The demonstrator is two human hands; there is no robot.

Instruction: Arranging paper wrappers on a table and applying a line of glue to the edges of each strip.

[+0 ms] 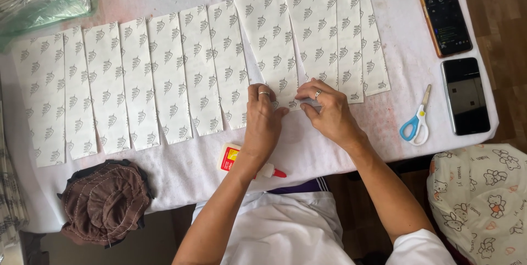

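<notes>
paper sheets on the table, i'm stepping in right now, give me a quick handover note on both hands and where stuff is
Left hand: flat, pressing down on the lower end of a patterned paper sheet near the table's front edge.
Right hand: fingertips pinching and pressing the same sheet's lower edge, next to the left hand.
Laid out: a row of matching sheets overlapping side by side across the white tablecloth, with more to the right of the hands.
Glue bottle: lying under the left wrist, red tip pointing right.
Scissors: right of the hands, untouched, beside two phones.
Left: the sheet under the hands is not yet released.
</notes>
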